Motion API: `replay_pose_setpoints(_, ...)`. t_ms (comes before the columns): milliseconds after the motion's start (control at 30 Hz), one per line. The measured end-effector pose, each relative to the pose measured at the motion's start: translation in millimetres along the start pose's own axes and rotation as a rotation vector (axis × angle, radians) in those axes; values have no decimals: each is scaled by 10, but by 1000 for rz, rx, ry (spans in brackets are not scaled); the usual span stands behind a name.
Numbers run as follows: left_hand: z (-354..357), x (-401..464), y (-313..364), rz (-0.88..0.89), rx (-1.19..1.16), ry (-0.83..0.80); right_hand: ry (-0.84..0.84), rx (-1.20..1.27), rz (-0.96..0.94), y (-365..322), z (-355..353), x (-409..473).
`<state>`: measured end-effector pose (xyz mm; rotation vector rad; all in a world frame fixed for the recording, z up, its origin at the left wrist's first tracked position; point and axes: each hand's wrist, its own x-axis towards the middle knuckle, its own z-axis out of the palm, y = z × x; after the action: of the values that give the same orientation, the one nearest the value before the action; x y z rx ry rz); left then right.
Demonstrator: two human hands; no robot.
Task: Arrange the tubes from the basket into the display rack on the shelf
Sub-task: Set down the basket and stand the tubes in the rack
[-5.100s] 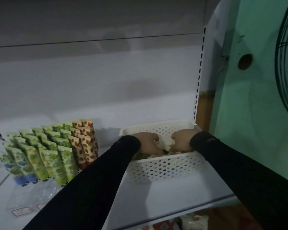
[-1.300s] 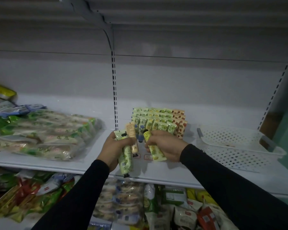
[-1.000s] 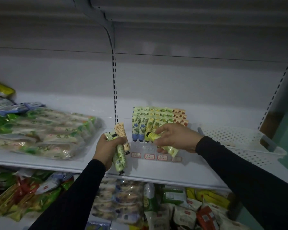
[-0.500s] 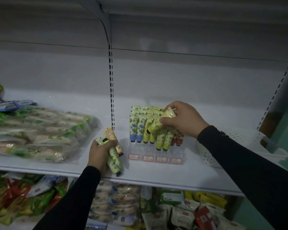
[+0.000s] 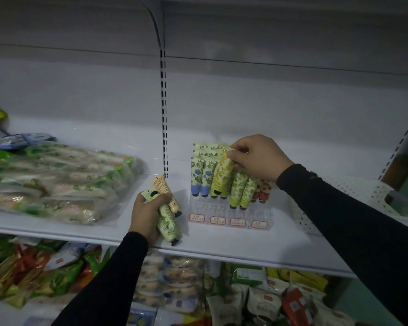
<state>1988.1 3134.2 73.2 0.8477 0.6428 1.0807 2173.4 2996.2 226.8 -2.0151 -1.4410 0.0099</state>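
On shelf, display rack [image 5: 230,221] holds upright tubes; right hand [image 5: 257,158] pinches yellow tube [image 5: 222,175]; left hand [image 5: 146,212] grips spare tubes [image 5: 167,215].

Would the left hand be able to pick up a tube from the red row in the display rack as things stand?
Probably not yet. The left hand already grips a bundle of tubes, so its fingers are full, and the right hand, pinching a yellow tube over the display rack, lies across the way to the red tubes.
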Motion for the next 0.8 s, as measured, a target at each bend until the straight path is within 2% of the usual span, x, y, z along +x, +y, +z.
replay_pose_setpoints(167, 6, -22, 1, 2, -13, 8, 93, 22, -22, 6, 123, 25)
replay_pose_setpoints(400, 22, -20, -3, 5, -21, 6, 67, -153, -96, 7, 269, 4)
replay_pose_setpoints(800, -4, -2, -14, 1, -19, -8, 48, -222, -83, 77, 392, -4)
